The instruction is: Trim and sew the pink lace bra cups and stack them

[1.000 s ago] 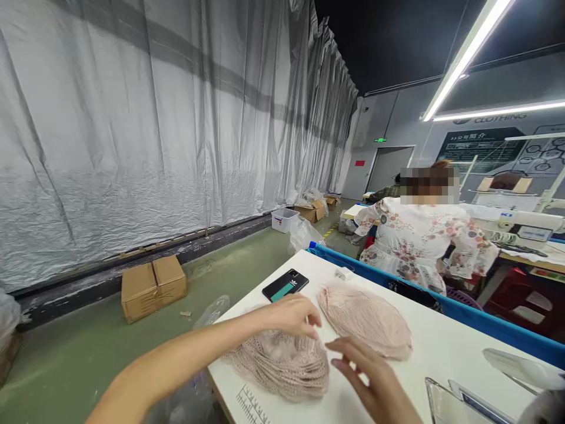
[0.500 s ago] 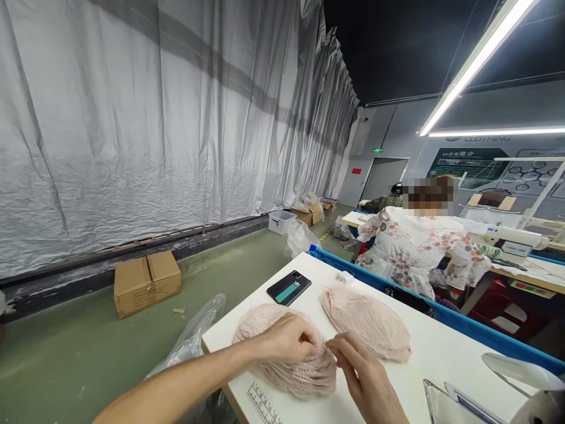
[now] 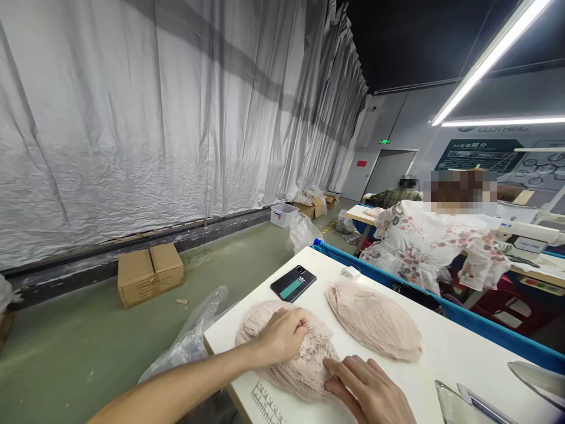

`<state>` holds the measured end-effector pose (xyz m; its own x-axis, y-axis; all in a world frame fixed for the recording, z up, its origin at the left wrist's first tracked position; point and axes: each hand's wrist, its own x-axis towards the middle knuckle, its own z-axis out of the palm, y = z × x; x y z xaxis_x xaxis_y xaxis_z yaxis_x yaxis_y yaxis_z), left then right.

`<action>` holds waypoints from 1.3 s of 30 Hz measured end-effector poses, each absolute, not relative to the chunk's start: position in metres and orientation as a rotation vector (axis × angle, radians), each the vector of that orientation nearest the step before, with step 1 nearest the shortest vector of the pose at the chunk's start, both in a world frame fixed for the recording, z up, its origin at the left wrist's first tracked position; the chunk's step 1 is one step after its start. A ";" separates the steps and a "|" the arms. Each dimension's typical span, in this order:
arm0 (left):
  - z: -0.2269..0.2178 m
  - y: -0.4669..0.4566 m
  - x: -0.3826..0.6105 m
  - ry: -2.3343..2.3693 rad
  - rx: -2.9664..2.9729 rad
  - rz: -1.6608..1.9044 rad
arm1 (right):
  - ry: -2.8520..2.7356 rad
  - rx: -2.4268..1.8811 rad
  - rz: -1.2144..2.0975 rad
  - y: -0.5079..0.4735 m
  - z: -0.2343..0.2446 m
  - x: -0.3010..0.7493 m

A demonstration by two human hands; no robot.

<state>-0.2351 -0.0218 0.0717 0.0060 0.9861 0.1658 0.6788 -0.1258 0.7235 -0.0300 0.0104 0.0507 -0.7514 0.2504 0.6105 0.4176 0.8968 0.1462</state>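
A pale pink knitted piece (image 3: 286, 377), rounded like a hat, lies on the white table (image 3: 392, 388). Over its middle, my left hand (image 3: 282, 335) is closed, fingers curled and gripping the knit. My right hand (image 3: 366, 386) pinches the knit's right edge between thumb and forefinger, its other fingers bent alongside. Between the two hands the knit is bunched and wrinkled. Just beyond lies a thin, smooth pink fabric piece (image 3: 375, 321), oval in outline and touched by neither hand.
A black phone (image 3: 293, 284) and a small white charger-like block (image 3: 351, 272) lie at the table's far side. Sewing machine parts (image 3: 459, 403) stand at right. A plastic bag (image 3: 194, 330) hangs left, a carton (image 3: 150, 274) sits on the floor. A person (image 3: 441, 241) sits ahead.
My hands have moved slightly apart, and the knit between them now shows a gathered, puckered patch. The right hand has flattened lower over the edge. The view has shifted a little.
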 end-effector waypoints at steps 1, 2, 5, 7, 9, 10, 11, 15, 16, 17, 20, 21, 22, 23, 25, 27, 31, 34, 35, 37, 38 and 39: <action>0.070 -0.023 -0.234 1.712 1.861 0.918 | -2.460 -0.469 -0.384 0.010 0.050 -0.030; 0.068 -0.024 -0.234 1.715 1.876 0.912 | -2.464 -0.463 -0.400 0.010 0.050 -0.030; 0.068 -0.027 -0.233 1.699 1.911 0.882 | -2.467 -0.456 -0.441 0.007 0.050 -0.030; 0.071 -0.029 -0.232 1.663 1.930 0.854 | -2.465 -0.471 -0.456 0.005 0.051 -0.030; 0.074 -0.030 -0.232 1.613 1.948 0.828 | -2.467 -0.498 -0.457 0.005 0.052 -0.030; 0.075 -0.030 -0.232 1.587 1.954 0.818 | -2.467 -0.512 -0.450 0.005 0.052 -0.031; 0.076 -0.030 -0.232 1.564 1.956 0.809 | -2.466 -0.527 -0.438 0.006 0.051 -0.032; 0.080 -0.030 -0.231 1.508 1.933 0.802 | -2.471 -0.624 -0.355 0.010 0.047 -0.034; 0.080 -0.030 -0.231 1.496 1.925 0.806 | -2.473 -0.660 -0.325 0.011 0.046 -0.034; 0.081 -0.030 -0.231 1.483 1.919 0.813 | -2.472 -0.695 -0.293 0.011 0.046 -0.035; 0.082 -0.029 -0.230 1.445 1.919 0.851 | -2.463 -0.764 -0.182 0.013 0.045 -0.038; 0.082 -0.029 -0.230 1.435 1.922 0.867 | -2.456 -0.773 -0.146 0.014 0.045 -0.039; 0.082 -0.028 -0.230 1.426 1.926 0.879 | -2.449 -0.778 -0.111 0.014 0.045 -0.040; 0.082 -0.028 -0.231 1.416 1.928 0.889 | -2.439 -0.780 -0.079 0.015 0.046 -0.041; 0.081 -0.026 -0.231 1.401 1.921 0.904 | -2.417 -0.777 -0.017 0.015 0.046 -0.042; 0.081 -0.026 -0.231 1.398 1.899 0.914 | -2.403 -0.754 0.038 0.015 0.048 -0.041; 0.082 -0.026 -0.231 1.417 1.852 0.926 | -2.412 -0.672 0.116 0.012 0.052 -0.034; 0.083 -0.026 -0.230 1.412 1.835 0.949 | -2.414 -0.649 0.141 0.012 0.052 -0.030; 0.083 -0.026 -0.230 1.404 1.828 0.956 | -2.406 -0.653 0.145 0.012 0.051 -0.030; 0.083 -0.027 -0.229 1.387 1.806 0.972 | -2.380 -0.680 0.139 0.013 0.049 -0.032; 0.083 -0.027 -0.229 1.376 1.789 0.985 | -2.365 -0.698 0.129 0.014 0.047 -0.033; 0.082 -0.027 -0.229 1.363 1.768 1.003 | -2.350 -0.713 0.116 0.015 0.046 -0.036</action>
<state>-0.2289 -0.0265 0.0825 0.1542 0.9737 0.1676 0.4493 -0.2202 0.8658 -0.0357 0.0145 0.0460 -0.6260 0.5221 0.5792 0.4624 0.8466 -0.2634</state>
